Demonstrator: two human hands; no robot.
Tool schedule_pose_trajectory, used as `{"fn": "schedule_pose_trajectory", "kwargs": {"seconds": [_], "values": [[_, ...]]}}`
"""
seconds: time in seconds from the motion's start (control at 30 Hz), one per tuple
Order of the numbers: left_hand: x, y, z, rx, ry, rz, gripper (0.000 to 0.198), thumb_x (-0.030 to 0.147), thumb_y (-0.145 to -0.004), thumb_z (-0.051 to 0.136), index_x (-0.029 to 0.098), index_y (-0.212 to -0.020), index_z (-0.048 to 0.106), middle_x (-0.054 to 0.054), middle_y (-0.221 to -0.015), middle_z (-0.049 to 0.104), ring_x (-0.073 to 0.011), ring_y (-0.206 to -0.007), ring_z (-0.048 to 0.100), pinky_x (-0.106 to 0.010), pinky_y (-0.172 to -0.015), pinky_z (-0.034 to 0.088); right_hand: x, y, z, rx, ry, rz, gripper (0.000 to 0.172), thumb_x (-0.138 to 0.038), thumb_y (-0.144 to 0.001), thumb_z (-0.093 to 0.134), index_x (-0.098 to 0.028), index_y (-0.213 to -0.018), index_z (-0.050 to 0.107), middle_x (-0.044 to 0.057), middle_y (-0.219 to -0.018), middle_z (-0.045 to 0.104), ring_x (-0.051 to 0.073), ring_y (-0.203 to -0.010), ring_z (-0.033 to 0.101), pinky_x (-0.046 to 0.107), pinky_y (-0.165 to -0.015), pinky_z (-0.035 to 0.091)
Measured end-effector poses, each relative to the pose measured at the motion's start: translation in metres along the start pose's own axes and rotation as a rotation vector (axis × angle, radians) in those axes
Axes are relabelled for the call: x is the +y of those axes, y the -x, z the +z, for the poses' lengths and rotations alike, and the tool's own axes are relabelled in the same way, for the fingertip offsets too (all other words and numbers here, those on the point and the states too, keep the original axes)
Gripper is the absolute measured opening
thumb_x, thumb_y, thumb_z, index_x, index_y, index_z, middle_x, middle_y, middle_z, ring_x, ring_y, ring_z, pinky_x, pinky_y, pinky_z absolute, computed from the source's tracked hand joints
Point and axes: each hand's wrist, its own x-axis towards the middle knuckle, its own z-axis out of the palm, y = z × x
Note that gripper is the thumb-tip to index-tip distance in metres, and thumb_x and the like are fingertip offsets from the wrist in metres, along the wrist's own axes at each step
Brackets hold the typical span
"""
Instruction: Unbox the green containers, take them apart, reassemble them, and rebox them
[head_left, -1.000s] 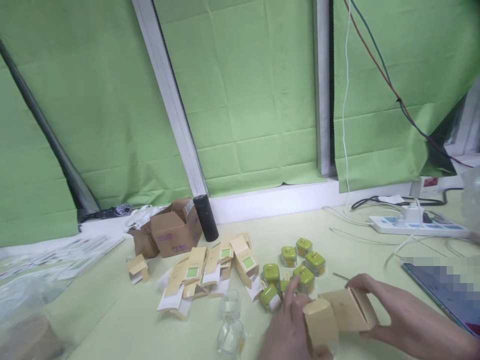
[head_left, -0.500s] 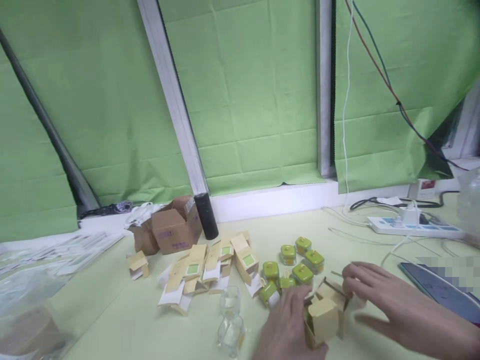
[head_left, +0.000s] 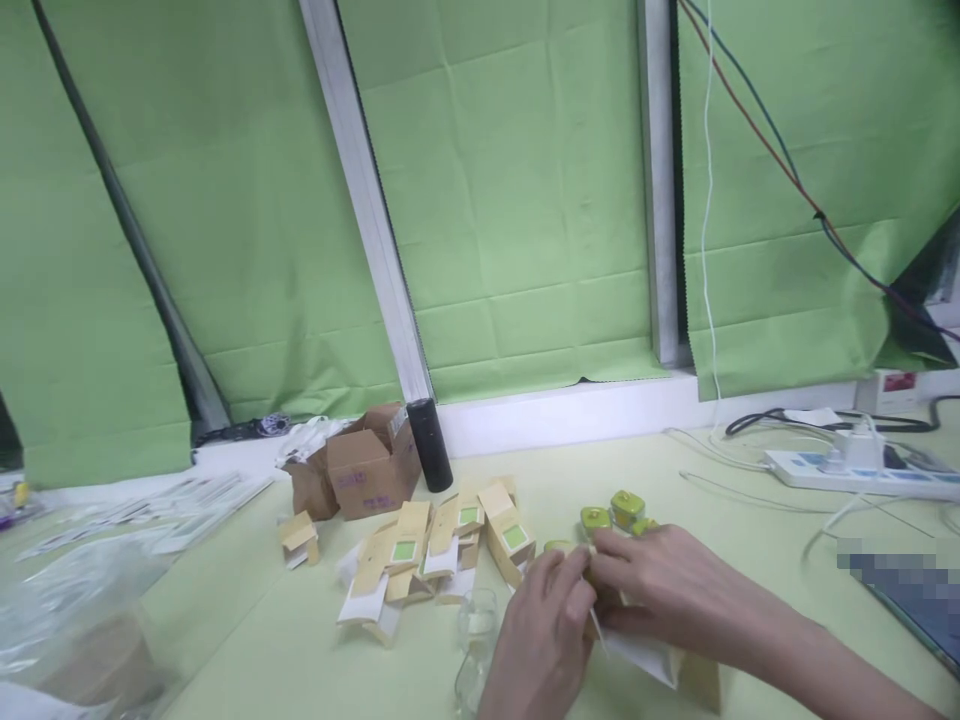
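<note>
1. A pale green table [head_left: 300, 640] is seen from above, with green cloth hung on the wall behind it.
2. The person's left hand [head_left: 541, 640] and right hand [head_left: 664, 592] meet at the near middle of the table, fingertips touching.
3. The fingers of both hands are curled inward, pinching at one spot. Whatever lies between them is hidden, so it cannot be told whether either hand grasps anything.
4. A white sheet [head_left: 636, 655] sticks out from under the right hand, touching it from below.
5. A tan carton [head_left: 703, 682] lies on the table just to the right of the sheet, at the near edge.
6. Small green-lidded jars [head_left: 611, 512] stand just beyond the hands, some partly covered by them.
7. A clear glass jar [head_left: 478, 622] stands just left of the left hand.
8. A heap of flat tan packs [head_left: 439, 540] with green squares lies to the left of the jars.
9. Farther left and back is an open brown box [head_left: 367, 468], with a black cylinder [head_left: 430, 458] upright beside it.
10. A white power strip [head_left: 862, 472] with cables lies at the far right.
</note>
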Motion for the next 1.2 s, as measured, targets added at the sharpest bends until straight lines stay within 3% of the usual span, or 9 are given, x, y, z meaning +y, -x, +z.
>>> {"fn": "schedule_pose_trajectory", "kwargs": {"seconds": [0.2, 0.33, 0.43, 0.53, 0.67, 0.77, 0.87, 1.1, 1.2], "values": [[-0.001, 0.003, 0.014, 0.020, 0.083, -0.013, 0.049, -0.002, -0.066, 0.040, 0.018, -0.110, 0.043, -0.013, -0.116, 0.055, -0.0250, -0.103, 0.052, -0.040, -0.075, 0.052, -0.004, 0.004, 0.016, 0.083, 0.097, -0.008, 0.006, -0.013, -0.079, 0.057, -0.019, -0.081, 0.059, 0.005, -0.095, 0.064, 0.016, -0.061, 0.062, 0.029, -0.051, 0.048], [-0.009, 0.009, 0.019, 0.092, 0.169, -0.055, 0.054, -0.003, -0.067, 0.041, 0.024, -0.114, 0.038, -0.011, -0.123, 0.050, -0.0254, -0.110, 0.048, -0.042, -0.080, 0.049, 0.003, 0.002, 0.014, 0.146, -0.195, 0.091, 0.013, -0.009, -0.075, 0.059, -0.018, -0.067, 0.059, 0.005, -0.101, 0.065, 0.022, -0.089, 0.062, 0.036, -0.073, 0.052], [-0.012, 0.009, 0.012, 0.085, 0.281, -0.130, 0.063, -0.001, -0.070, 0.050, 0.028, -0.123, 0.032, -0.010, -0.127, 0.049, -0.0253, -0.114, 0.048, -0.042, -0.086, 0.046, 0.033, 0.006, 0.009, 0.143, -0.653, 0.333, 0.011, -0.021, -0.079, 0.057, -0.018, -0.068, 0.057, 0.006, -0.115, 0.061, 0.023, -0.108, 0.055, 0.038, -0.085, 0.049], [-0.007, 0.001, 0.000, 0.151, 0.416, -0.464, 0.056, 0.012, -0.072, 0.061, 0.028, -0.119, 0.038, -0.010, -0.122, 0.054, -0.0276, -0.113, 0.050, -0.044, -0.090, 0.043, 0.081, 0.019, 0.011, 0.139, -0.911, 0.687, 0.023, -0.036, -0.084, 0.046, -0.019, -0.069, 0.051, 0.006, -0.102, 0.066, 0.019, -0.090, 0.065, 0.031, -0.070, 0.054], [0.002, -0.013, -0.008, 0.359, 0.857, -0.984, 0.072, 0.030, -0.062, 0.075, 0.026, -0.120, 0.032, -0.013, -0.116, 0.057, -0.0284, -0.100, 0.059, -0.041, -0.085, 0.046, 0.138, 0.041, 0.032, 0.209, -0.733, 0.877, 0.022, -0.037, -0.080, 0.044, -0.021, -0.065, 0.045, 0.006, -0.079, 0.067, 0.020, -0.081, 0.065, 0.028, -0.062, 0.050], [0.003, -0.017, -0.006, 0.435, 1.252, -1.116, 0.079, 0.032, -0.056, 0.079, 0.025, -0.118, 0.029, -0.012, -0.106, 0.063, -0.0283, -0.095, 0.063, -0.038, -0.080, 0.048, 0.156, 0.053, 0.054, 0.184, -0.541, 0.934, 0.014, -0.031, -0.066, 0.054, -0.021, -0.060, 0.046, 0.004, -0.065, 0.064, 0.021, -0.065, 0.060, 0.027, -0.052, 0.041], [0.004, -0.016, -0.002, 0.448, 1.505, -1.251, 0.068, 0.035, -0.063, 0.075, 0.026, -0.117, 0.036, -0.010, -0.109, 0.063, -0.0284, -0.102, 0.061, -0.034, -0.075, 0.049, 0.157, 0.056, 0.071, 0.110, -0.411, 0.907, 0.016, -0.026, -0.060, 0.055, -0.022, -0.054, 0.041, 0.000, -0.051, 0.056, 0.018, -0.051, 0.051, 0.026, -0.048, 0.031], [0.012, -0.017, 0.002, 0.336, 1.677, -1.312, 0.062, 0.036, -0.074, 0.066, 0.025, -0.126, 0.036, -0.010, -0.118, 0.060, -0.0254, -0.101, 0.060, -0.028, -0.064, 0.049, 0.145, 0.044, 0.071, -0.045, -0.267, 0.779, 0.011, -0.016, -0.066, 0.050, -0.019, -0.056, 0.053, 0.005, -0.064, 0.062, 0.020, -0.060, 0.057, 0.027, -0.055, 0.036], [0.015, -0.017, 0.004, 0.294, 1.693, -1.305, 0.067, 0.037, -0.071, 0.069, 0.027, -0.128, 0.034, -0.010, -0.116, 0.061, -0.0255, -0.096, 0.062, -0.030, -0.067, 0.050, 0.130, 0.036, 0.052, -0.052, -0.232, 0.743, 0.016, -0.019, -0.073, 0.048, -0.016, -0.078, 0.063, 0.012, -0.087, 0.066, 0.025, -0.073, 0.062, 0.033, -0.065, 0.043]]}}
